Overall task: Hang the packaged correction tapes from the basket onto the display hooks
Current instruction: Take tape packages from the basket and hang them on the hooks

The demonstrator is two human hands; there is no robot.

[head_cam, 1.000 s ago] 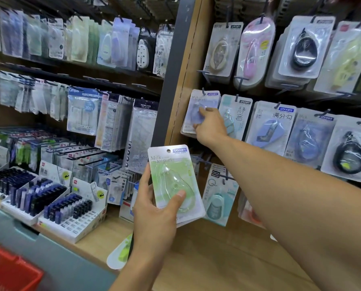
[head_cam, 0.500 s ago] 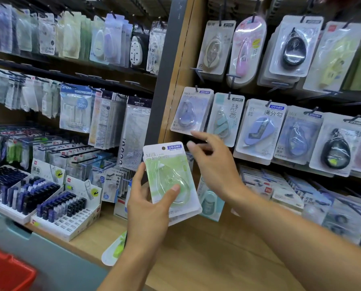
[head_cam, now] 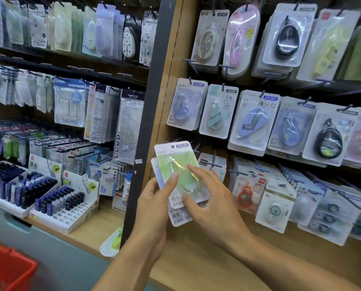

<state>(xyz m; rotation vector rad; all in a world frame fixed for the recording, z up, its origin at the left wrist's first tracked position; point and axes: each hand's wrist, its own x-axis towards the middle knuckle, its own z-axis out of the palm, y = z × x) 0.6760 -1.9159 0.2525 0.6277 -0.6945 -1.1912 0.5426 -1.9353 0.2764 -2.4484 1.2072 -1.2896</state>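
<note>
My left hand holds a small stack of packaged correction tapes, with a green pack on top and more packs fanned under it. My right hand pinches the green pack, fingers on its clear blister and thumb at its lower edge. Just above, a blue correction tape pack hangs on a display hook at the left end of the middle row. The red basket shows at the bottom left corner.
Many packs hang on hooks across the wooden panel, in three rows. A dark metal upright splits the two bays. Boxes of pencil leads sit on the left shelf. A loose green pack lies at the shelf edge.
My right hand left the blue pack hanging on its hook, came down and took hold of the green pack in my left hand. The view shifted slightly down and right.
</note>
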